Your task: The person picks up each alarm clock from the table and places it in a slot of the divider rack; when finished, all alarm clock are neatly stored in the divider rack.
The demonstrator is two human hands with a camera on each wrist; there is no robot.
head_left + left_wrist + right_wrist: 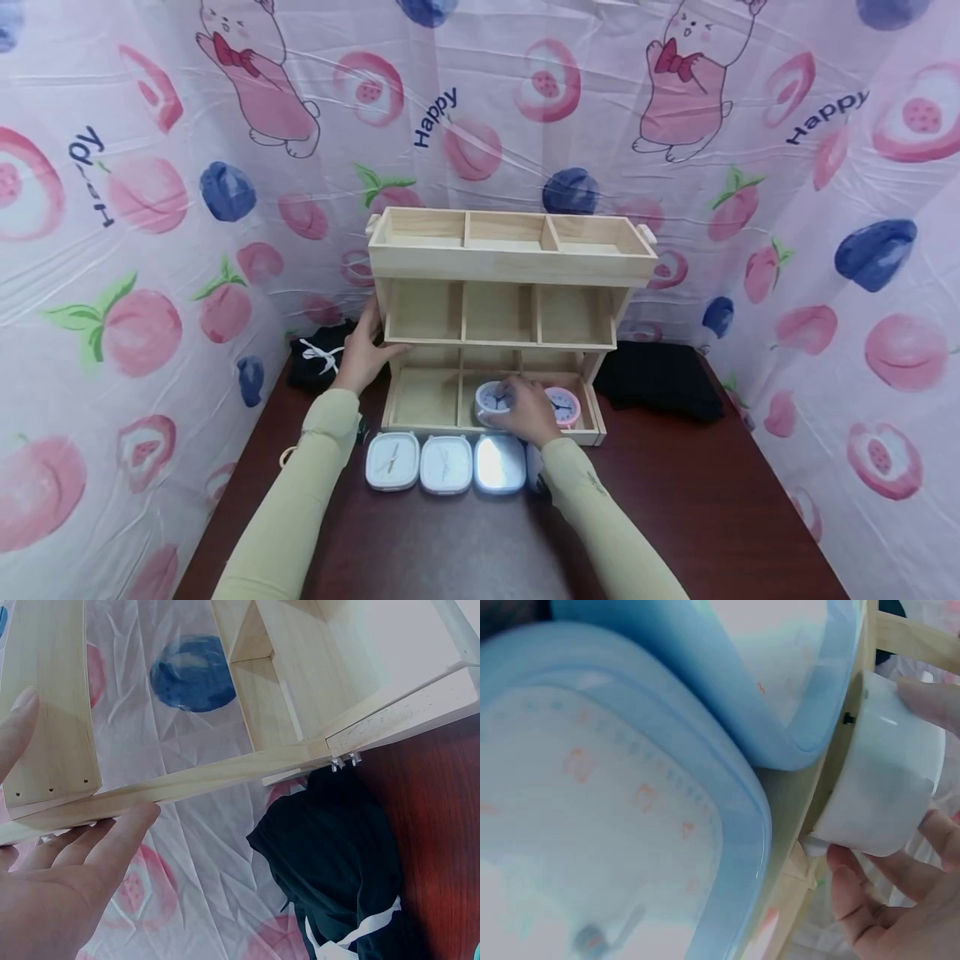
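A tiered wooden rack (510,265) with divided trays stands against the back curtain. My left hand (362,354) grips its left upright (180,782), thumb on the front side and fingers behind. My right hand (531,412) pinches a round white alarm clock (493,402) by its rim, at the bottom tray's middle compartment. The clock's pale casing (892,769) shows between thumb and fingers in the right wrist view. A round pink clock (562,407) sits in the right compartment, partly covered by that hand.
Several square clocks (446,464) lie in a row before the rack, the rightmost partly hidden by my right forearm. Black cloth with a white cord (318,354) lies left of the rack. Folded black cloth (660,382) lies at right on the dark table (720,500).
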